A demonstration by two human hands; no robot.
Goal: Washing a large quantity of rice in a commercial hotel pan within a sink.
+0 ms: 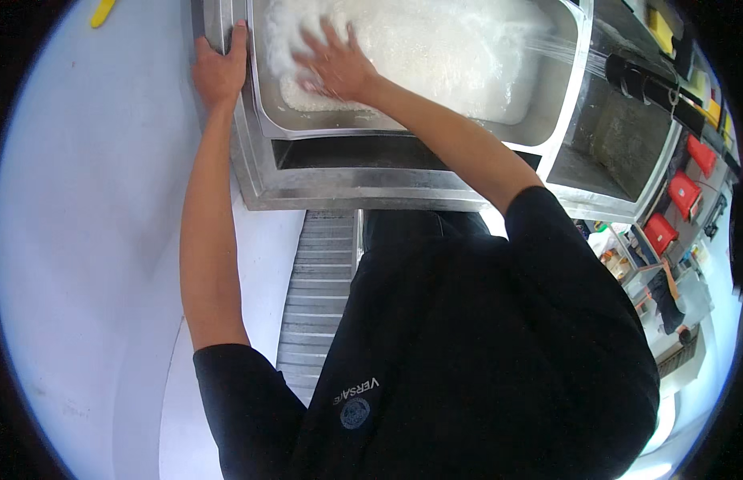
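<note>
A large rectangular stainless steel pan rests over a steel sink in front of me. White grains that look like rice lie in it under cloudy water. My right hand, fingers spread and blurred by motion, is at the water and grains on the pan's left side. My left hand grips the sink's left rim beside the pan, thumb against the pan's edge. From the right, a black faucet spout sends a stream of water into the pan.
A second sink basin adjoins on the right. A white wall runs close along my left. Beyond the basin are several red containers and a person. A slatted metal floor grate lies below.
</note>
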